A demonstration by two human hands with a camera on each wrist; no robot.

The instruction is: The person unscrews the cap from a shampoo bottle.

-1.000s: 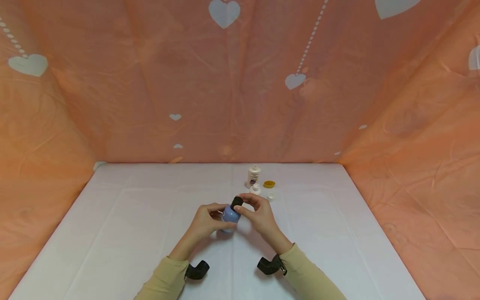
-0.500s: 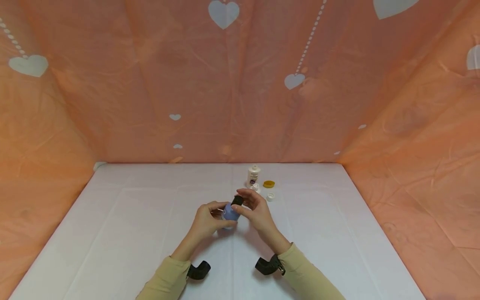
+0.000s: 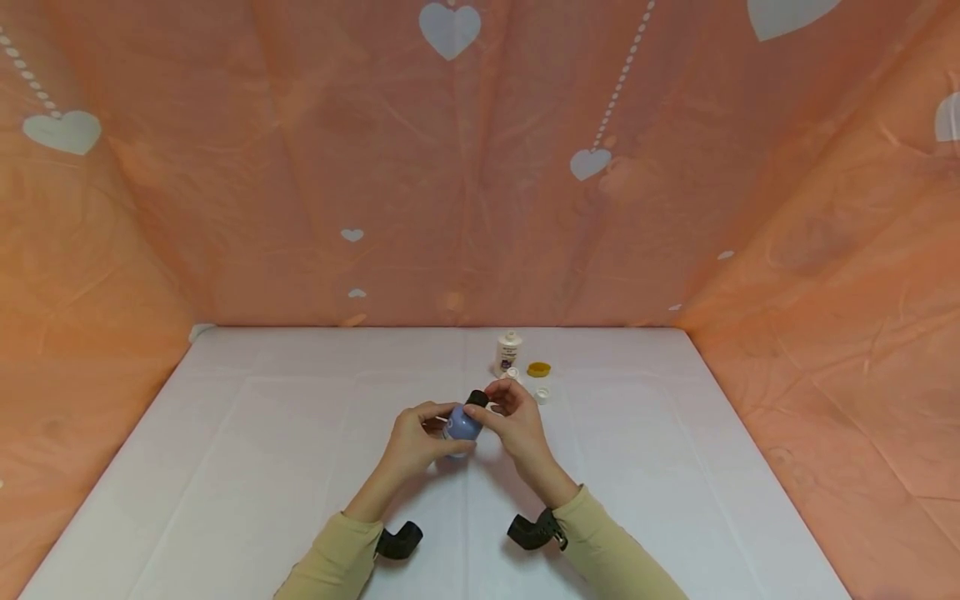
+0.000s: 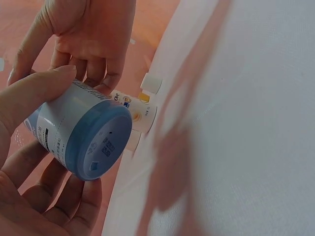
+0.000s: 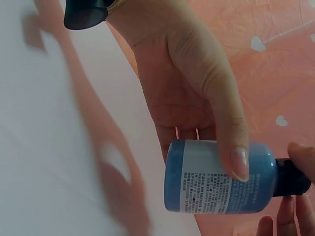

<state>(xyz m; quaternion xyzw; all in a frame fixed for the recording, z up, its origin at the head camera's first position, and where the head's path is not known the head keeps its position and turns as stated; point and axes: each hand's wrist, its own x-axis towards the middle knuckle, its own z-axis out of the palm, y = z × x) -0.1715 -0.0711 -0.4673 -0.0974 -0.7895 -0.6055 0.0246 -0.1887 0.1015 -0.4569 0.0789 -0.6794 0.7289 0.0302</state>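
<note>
Tilted slightly off the table is a blue bottle (image 3: 462,423) with a black cap (image 3: 477,399). My left hand (image 3: 411,437) grips its body between thumb and fingers. In the left wrist view the printed bottom of the bottle (image 4: 103,142) faces the camera. My right hand (image 3: 523,425) pinches the cap at the top. The right wrist view shows the white printed label on the bottle (image 5: 206,184) under the left thumb, and right-hand fingers around the black cap (image 5: 290,178). Whether the cap is loose cannot be told.
Behind the hands stands a white bottle (image 3: 508,352) without a cap. A smaller white bottle (image 3: 512,373) is partly hidden by my right hand. A yellow cap (image 3: 538,369) and a white cap (image 3: 542,395) lie to their right. An orange curtain (image 3: 465,208) rises behind the table.
My right fingers spread away from the cap half a second ago and have now closed in on it again. The left hand and bottle have hardly moved.
</note>
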